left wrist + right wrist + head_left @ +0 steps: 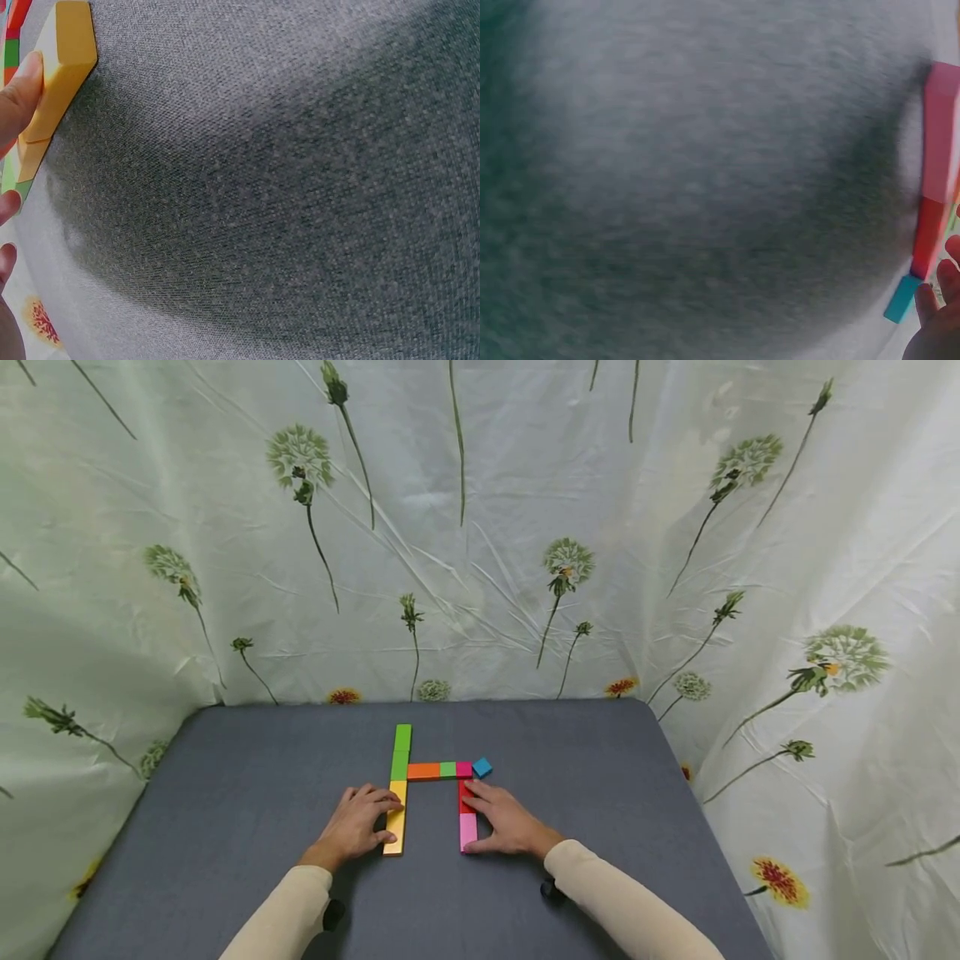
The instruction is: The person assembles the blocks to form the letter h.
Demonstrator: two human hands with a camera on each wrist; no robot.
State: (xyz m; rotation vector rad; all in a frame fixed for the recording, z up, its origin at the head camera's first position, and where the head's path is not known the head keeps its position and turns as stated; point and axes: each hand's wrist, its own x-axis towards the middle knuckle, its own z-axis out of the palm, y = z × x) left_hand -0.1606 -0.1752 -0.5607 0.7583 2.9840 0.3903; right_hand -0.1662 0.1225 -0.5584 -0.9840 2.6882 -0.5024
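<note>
Flat coloured blocks lie in an h-like shape on the table. Its left column has two green blocks (401, 752) above yellow blocks (394, 835). My left hand (351, 828) touches the yellow blocks from the left, its thumb (24, 90) against one of them. The crossbar is an orange block (423, 772), a small green block (447, 769) and a magenta block (464, 769). Below the magenta one come a red block (465, 806) and a pink block (468, 828). My right hand (513, 825) touches these from the right, fingers spread, thumb by the pink block's near end.
A blue block (482, 767) sits turned at an angle beside the crossbar's right end. Dark grey cloth covers the table (600, 777). A white curtain (487, 527) with dandelion prints hangs behind and along both sides.
</note>
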